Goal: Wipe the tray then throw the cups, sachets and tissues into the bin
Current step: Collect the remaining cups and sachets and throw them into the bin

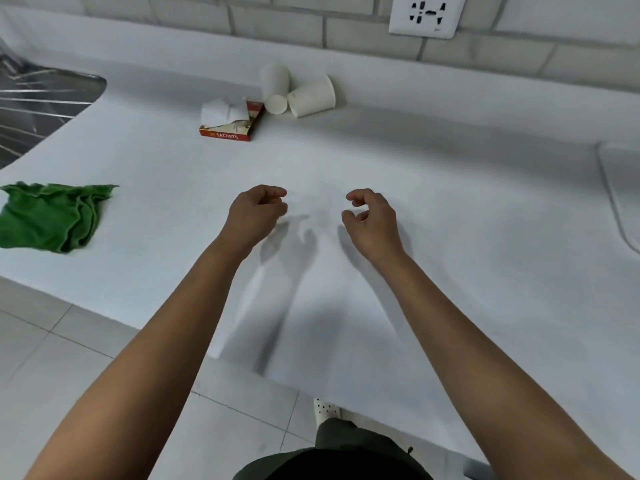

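Over the counter [433, 202] both the left hand [256, 213] and right hand [372, 220] hang loosely curled and empty, so a careless reach could send the tipped cups [298, 91] rolling.

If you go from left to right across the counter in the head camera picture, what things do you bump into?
Green cloth → sachet box with a white tissue on it → two tipped-over paper cups → tray at the right edge.

Matt white counter [415, 161] – smooth; paper cups [304, 93]; green cloth [52, 216] (soft, creased); shiny metal sink [41, 98].
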Motion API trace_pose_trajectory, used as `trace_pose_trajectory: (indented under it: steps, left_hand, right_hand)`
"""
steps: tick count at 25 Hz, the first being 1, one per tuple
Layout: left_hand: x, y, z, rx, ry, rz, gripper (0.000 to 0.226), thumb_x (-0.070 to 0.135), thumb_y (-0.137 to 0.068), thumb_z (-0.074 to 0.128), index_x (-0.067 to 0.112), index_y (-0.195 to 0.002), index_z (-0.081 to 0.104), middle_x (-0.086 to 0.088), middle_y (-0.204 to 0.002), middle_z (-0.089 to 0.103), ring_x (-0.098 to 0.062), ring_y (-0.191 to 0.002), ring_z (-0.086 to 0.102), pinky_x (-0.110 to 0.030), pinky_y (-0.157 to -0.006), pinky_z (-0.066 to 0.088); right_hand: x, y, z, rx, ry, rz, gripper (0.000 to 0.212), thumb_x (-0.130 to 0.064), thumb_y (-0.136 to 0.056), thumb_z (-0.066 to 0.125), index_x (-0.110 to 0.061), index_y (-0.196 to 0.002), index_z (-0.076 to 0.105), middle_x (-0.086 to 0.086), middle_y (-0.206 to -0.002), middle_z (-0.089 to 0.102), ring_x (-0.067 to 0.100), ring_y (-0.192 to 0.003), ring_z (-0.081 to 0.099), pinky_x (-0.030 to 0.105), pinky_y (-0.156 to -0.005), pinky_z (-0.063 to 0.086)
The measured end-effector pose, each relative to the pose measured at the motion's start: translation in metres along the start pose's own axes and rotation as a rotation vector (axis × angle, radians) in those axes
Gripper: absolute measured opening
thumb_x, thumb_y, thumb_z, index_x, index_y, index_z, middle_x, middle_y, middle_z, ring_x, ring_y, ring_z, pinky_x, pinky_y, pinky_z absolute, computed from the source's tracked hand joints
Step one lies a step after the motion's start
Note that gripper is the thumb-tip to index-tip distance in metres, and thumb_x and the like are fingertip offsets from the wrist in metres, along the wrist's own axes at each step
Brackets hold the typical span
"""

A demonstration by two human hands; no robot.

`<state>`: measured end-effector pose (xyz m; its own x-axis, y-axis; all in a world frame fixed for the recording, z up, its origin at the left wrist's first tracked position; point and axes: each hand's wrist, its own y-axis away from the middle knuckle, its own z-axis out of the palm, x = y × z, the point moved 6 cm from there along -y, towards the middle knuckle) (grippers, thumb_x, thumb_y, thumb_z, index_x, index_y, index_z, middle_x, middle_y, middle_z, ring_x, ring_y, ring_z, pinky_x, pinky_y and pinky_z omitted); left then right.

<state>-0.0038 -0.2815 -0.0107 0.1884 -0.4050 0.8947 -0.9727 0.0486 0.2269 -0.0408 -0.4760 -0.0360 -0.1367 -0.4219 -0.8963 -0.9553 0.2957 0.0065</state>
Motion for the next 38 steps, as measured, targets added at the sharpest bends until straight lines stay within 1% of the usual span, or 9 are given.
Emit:
trace_pose_trajectory:
  steps: [5,9,13,16,21,25,28,33,38]
  left_hand:
    - [-0.003,-0.068,-0.039,0.175,-0.11,0.005,0.025,0.02,-0.084,0.062,0.02,-0.108,0.065,-0.003,-0.117,0.06,-0.019,-0.095,0.057,-0.027,-0.084,0.043]
    - [0.003,-0.121,-0.073,0.263,-0.18,0.023,0.028,0.025,-0.082,0.063,0.02,-0.11,0.065,-0.004,-0.123,0.058,-0.023,-0.109,0.059,-0.032,-0.097,0.045]
    - [0.01,-0.186,-0.112,0.287,-0.284,0.095,0.035,0.026,-0.082,0.063,0.016,-0.115,0.063,-0.009,-0.125,0.056,-0.025,-0.112,0.057,-0.025,-0.09,0.042]
    - [0.011,-0.24,-0.131,0.235,-0.353,0.139,0.045,0.028,-0.082,0.063,0.017,-0.126,0.056,-0.012,-0.135,0.047,-0.024,-0.122,0.05,-0.023,-0.093,0.037]
    - [0.008,-0.319,-0.14,0.035,-0.404,0.105,0.082,0.039,-0.077,0.071,0.022,-0.145,0.028,-0.011,-0.149,0.027,-0.029,-0.134,0.037,-0.037,-0.107,0.036]
    - [-0.001,-0.351,-0.13,-0.147,-0.604,0.058,0.1,0.052,-0.067,0.076,0.024,-0.147,0.022,-0.011,-0.149,0.032,-0.032,-0.136,0.033,-0.045,-0.11,0.033]
    - [-0.005,-0.356,-0.132,-0.178,-0.55,0.096,0.085,0.04,-0.071,0.078,0.014,-0.141,0.037,-0.008,-0.143,0.045,-0.028,-0.13,0.044,-0.041,-0.108,0.038]
    - [-0.019,-0.359,-0.149,-0.102,-0.391,0.082,0.057,0.027,-0.076,0.075,0.004,-0.123,0.054,-0.012,-0.126,0.059,-0.032,-0.116,0.056,-0.04,-0.098,0.047]
    - [-0.027,-0.35,-0.155,-0.126,-0.202,0.022,0.038,0.015,-0.084,0.066,0.001,-0.119,0.056,-0.015,-0.116,0.062,-0.027,-0.093,0.058,-0.026,-0.058,0.053]
  right_hand:
    - [-0.014,-0.047,0.026,-0.031,0.011,0.006,0.026,-0.012,-0.085,0.057,-0.016,-0.111,0.059,-0.001,-0.109,0.052,0.015,-0.08,0.05,0.021,-0.076,0.038]
    - [-0.023,-0.076,0.053,-0.032,0.003,0.024,0.024,-0.011,-0.085,0.057,-0.015,-0.109,0.059,-0.003,-0.104,0.05,0.015,-0.08,0.049,0.019,-0.075,0.036]
    - [-0.04,-0.107,0.091,-0.007,0.026,0.061,0.023,-0.014,-0.085,0.058,-0.016,-0.109,0.059,-0.004,-0.104,0.048,0.013,-0.085,0.048,0.021,-0.075,0.037]
    - [-0.055,-0.132,0.118,0.036,0.048,0.127,0.026,-0.017,-0.086,0.058,-0.016,-0.112,0.058,-0.003,-0.105,0.047,0.011,-0.09,0.047,0.02,-0.077,0.036]
    - [-0.069,-0.163,0.166,0.093,0.043,0.259,0.033,-0.02,-0.089,0.057,-0.012,-0.121,0.054,0.006,-0.124,0.051,0.014,-0.11,0.05,0.017,-0.082,0.034]
    - [-0.075,-0.183,0.194,0.108,0.096,0.296,0.038,-0.025,-0.089,0.058,-0.009,-0.123,0.053,0.01,-0.128,0.049,0.02,-0.117,0.051,0.02,-0.089,0.036]
    - [-0.081,-0.2,0.21,0.099,0.153,0.33,0.044,-0.031,-0.088,0.057,-0.006,-0.124,0.053,0.012,-0.128,0.046,0.026,-0.117,0.05,0.03,-0.096,0.041]
    - [-0.088,-0.216,0.23,0.156,0.199,0.415,0.048,-0.038,-0.086,0.059,-0.003,-0.117,0.05,0.013,-0.12,0.044,0.03,-0.108,0.053,0.037,-0.09,0.048]
    - [-0.095,-0.214,0.238,0.217,0.086,0.42,0.039,-0.03,-0.09,0.054,-0.005,-0.12,0.048,0.01,-0.118,0.057,0.026,-0.106,0.058,0.027,-0.075,0.048]
